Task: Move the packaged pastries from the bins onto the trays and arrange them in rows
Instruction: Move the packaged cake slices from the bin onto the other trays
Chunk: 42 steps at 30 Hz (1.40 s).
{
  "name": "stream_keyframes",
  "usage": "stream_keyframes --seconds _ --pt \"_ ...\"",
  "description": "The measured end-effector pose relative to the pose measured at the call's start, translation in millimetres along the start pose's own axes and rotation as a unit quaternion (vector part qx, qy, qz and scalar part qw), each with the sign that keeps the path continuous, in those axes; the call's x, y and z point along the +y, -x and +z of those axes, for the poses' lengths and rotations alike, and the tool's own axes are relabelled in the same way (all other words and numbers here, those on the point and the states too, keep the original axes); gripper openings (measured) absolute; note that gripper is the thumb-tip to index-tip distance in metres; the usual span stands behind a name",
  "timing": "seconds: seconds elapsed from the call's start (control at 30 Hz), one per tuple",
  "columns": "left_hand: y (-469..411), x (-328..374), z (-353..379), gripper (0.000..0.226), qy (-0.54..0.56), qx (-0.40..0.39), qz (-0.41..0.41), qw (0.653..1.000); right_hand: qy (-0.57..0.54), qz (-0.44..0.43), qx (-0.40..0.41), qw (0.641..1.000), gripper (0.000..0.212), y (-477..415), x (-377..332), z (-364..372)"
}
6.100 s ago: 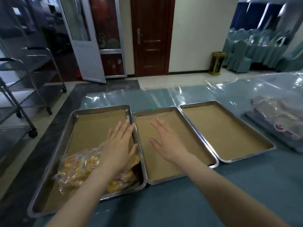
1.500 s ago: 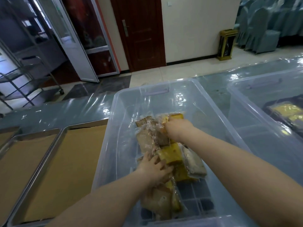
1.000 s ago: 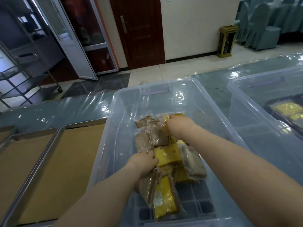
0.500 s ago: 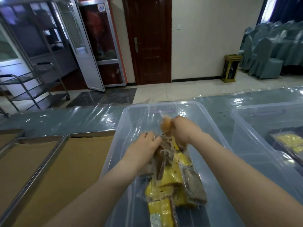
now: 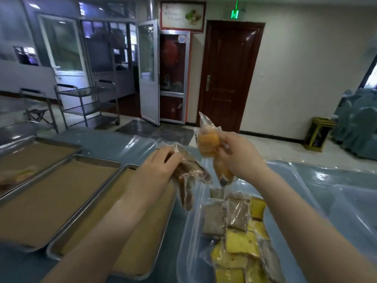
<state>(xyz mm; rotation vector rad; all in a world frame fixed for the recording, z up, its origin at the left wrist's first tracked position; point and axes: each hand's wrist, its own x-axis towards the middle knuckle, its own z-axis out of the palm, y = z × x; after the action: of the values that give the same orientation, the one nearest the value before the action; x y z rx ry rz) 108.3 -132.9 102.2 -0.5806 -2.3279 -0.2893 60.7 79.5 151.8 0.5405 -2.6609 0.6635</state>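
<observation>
Fingers (image 5: 170,157) of left hand (image 5: 159,167) curled round a bunch of brown wrapped pastries (image 5: 188,176), held in the air over the edge between nearest tray (image 5: 151,242) and clear bin (image 5: 189,231). Right hand (image 5: 239,160) pinches orange wrapped pastries (image 5: 208,142), lifted above the bin. More packets (image 5: 236,227), brown and yellow, heaped in the bin. Three paper-lined trays side by side to the left on blue-covered table (image 5: 114,144). Far tray (image 5: 40,151) holds something blurred.
</observation>
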Motion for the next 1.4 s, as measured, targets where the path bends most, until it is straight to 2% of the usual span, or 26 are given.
stream_keyframes --seconds 0.2,0.3,0.4,0.67,0.9,1.13,1.23,1.4 --pt "79 -94 -71 0.051 -0.023 0.06 -0.069 0.996 -0.061 -0.06 0.004 0.996 0.037 9 -104 56" --pt "129 -144 -106 0.048 -0.028 0.041 -0.092 0.994 -0.08 -0.069 -0.015 0.994 0.04 14 -159 103" --pt "188 -197 -136 0.055 -0.026 0.028 -0.14 0.989 -0.084 -0.084 -0.037 0.992 0.04 18 -211 156" --pt "309 -304 -182 0.047 -0.026 -0.001 -0.23 0.973 -0.136 -0.05 -0.1 0.984 0.044 27 -309 273" --pt "340 -383 -161 0.051 0.006 -0.02 -0.261 0.965 -0.195 0.036 -0.133 0.971 0.04 -1 -325 357" --pt "333 -469 -112 0.048 -0.006 -0.1 -0.271 0.957 -0.254 0.138 -0.119 0.95 0.039 -49 -323 448" --pt "325 -496 -88 0.051 -0.004 -0.123 -0.275 0.954 -0.248 0.154 -0.132 0.947 0.035 -67 -323 471" --pt "314 -518 -39 0.046 0.041 -0.181 -0.335 0.924 -0.222 0.181 -0.133 0.949 0.037 -76 -321 488"
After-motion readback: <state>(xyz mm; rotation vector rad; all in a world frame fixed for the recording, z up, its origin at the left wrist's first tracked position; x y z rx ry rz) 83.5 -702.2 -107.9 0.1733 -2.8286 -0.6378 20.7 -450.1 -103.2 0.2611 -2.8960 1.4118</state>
